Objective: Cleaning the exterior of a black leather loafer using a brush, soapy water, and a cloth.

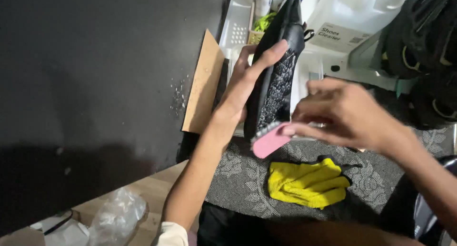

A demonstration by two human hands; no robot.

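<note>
My left hand point(245, 82) grips a black shoe point(278, 79) from its left side, holding it upright with the foamy, speckled sole facing me. My right hand point(340, 113) holds a pink brush point(269, 139) with pale bristles, its head touching the lower end of the shoe. A crumpled yellow cloth point(307, 182) lies just below the brush on a dark patterned cloth point(238, 174) across my lap.
A brown board point(202, 84) leans at the edge of a dark surface point(95, 74). A white tray point(238, 27) with bottles and a large white jug point(350, 22) stand behind the shoe. Black shoes point(428, 51) sit at right. Clear plastic wrap point(116, 217) lies on the wooden floor.
</note>
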